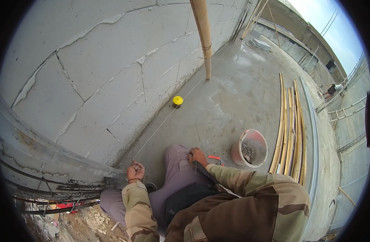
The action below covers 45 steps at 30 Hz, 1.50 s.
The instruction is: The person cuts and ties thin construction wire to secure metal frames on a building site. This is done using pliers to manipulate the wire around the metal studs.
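**Concrete floor at the wall foot: low string exposed to snagging**

Concrete floor point(233, 101) meets a block wall point(112, 60) where a person crouches. A thin string point(161, 123) runs along the wall foot from the left hand point(135, 171), past a yellow spool point(177, 101) standing on the floor, toward an upright bamboo pole point(205, 44). The left fingers are pinched together on the string's near end, close beside protruding rebar point(60, 197). The right hand point(198, 156) rests on the raised knee point(179, 161) with fingers curled; whether they clamp anything cannot be told.

Risks, as judged:
- A slackened pinch would let the string sag.
- The rebar ends could catch the string or scratch the left hand.
- The spool stands loose, and if it rolled it might drag the string aside.
- A red-handled tool point(214, 158) lies just beside the right hand, and a pink bucket point(249, 148) of what look like nails stands near; a shifted knee could knock either.

The floor is rough and stained, with darker patches. The wall is of large grey blocks with smeared joints. Bamboo lengths point(289, 129) lie stacked to the right. The site is open to daylight.
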Available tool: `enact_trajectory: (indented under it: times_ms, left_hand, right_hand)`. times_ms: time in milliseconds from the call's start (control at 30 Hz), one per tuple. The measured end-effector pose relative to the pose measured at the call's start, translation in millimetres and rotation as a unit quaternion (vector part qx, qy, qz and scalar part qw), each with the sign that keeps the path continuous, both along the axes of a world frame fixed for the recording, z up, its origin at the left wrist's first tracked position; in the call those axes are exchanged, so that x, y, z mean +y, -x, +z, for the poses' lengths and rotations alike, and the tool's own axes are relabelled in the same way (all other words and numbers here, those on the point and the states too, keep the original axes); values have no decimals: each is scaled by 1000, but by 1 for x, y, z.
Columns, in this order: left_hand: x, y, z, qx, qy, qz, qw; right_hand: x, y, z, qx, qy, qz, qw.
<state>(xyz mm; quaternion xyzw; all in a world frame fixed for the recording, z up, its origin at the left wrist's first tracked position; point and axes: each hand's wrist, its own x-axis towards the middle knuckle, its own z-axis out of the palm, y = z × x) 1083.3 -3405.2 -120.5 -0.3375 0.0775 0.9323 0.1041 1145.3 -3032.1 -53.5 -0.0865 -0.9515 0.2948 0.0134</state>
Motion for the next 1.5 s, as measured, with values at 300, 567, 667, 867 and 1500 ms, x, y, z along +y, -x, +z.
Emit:
enact_trajectory:
  times_ms: [300, 567, 667, 867, 1500]
  left_hand:
    - [15, 26, -21, -198, 3, 41, 979]
    - [17, 21, 15, 32, -48, 128, 990]
    - [22, 2, 26, 130, -90, 134, 978]
    - [3, -28, 9, 169, -97, 199, 960]
    - [-2, -53, 14, 57, -96, 242, 964]
  right_hand:
    - [-8, 0, 6, 30, -8, -16, 999]
    - [-5, 6, -3, 24, -5, 1, 1000]
    - [-7, 10, -2, 34, -21, -16, 999]
    - [-9, 6, -6, 31, -25, 5, 999]
    - [-16, 5, -2, 28, -33, 18, 999]
